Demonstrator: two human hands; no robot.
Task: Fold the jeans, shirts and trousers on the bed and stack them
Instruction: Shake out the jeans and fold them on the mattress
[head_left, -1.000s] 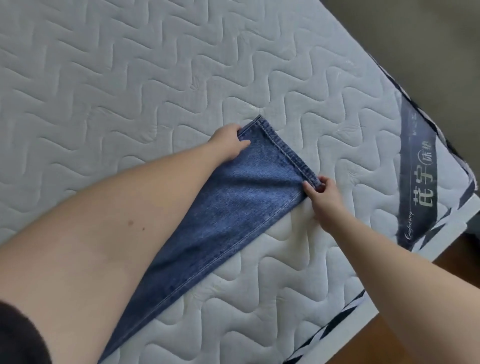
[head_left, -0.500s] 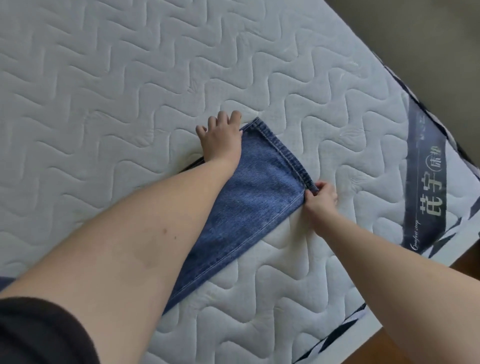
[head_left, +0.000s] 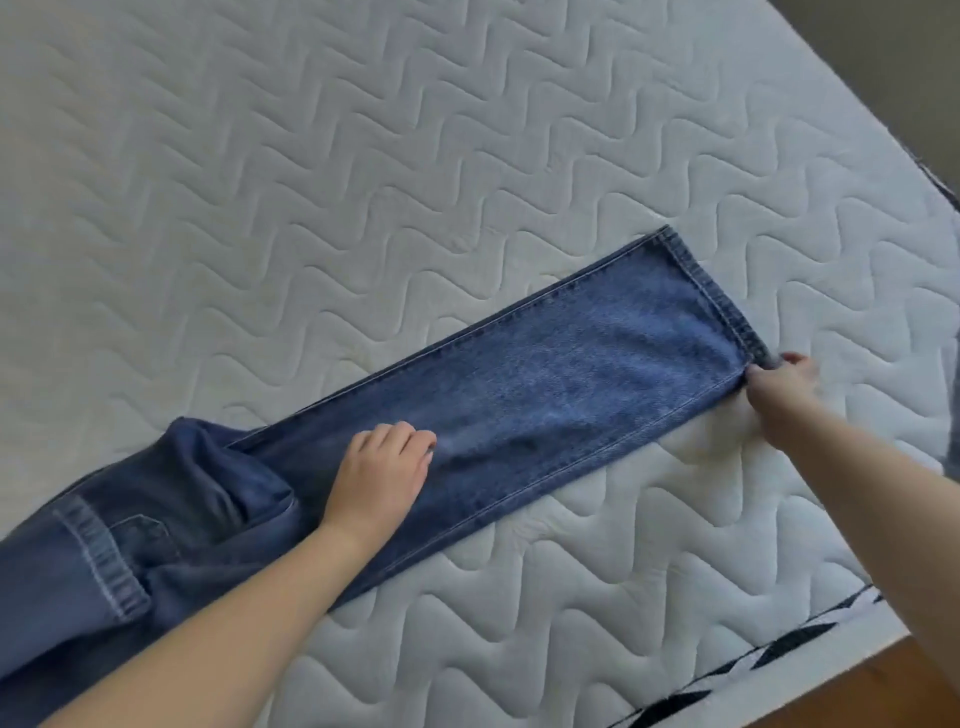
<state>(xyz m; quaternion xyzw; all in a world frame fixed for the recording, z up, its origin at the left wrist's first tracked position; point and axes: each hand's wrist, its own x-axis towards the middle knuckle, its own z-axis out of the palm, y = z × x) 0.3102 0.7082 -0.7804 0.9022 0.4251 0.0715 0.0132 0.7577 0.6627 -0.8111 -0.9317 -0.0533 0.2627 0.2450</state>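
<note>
My left hand presses flat on the jeans; my right hand, at three o'clock, pinches the hem corner.

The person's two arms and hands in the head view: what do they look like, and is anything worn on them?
Both forearms are bare, with no sleeve visible. The left hand and right hand wear no gloves, and no rings, watch or bracelet show.

Soft, even daylight fills the frame, bright without glare. The bed looks paler toward the lower right and greyer at the upper left. Shadows are faint, only in the quilting grooves. Slight overall softness; wide-angle bending shows at the edges.
</note>
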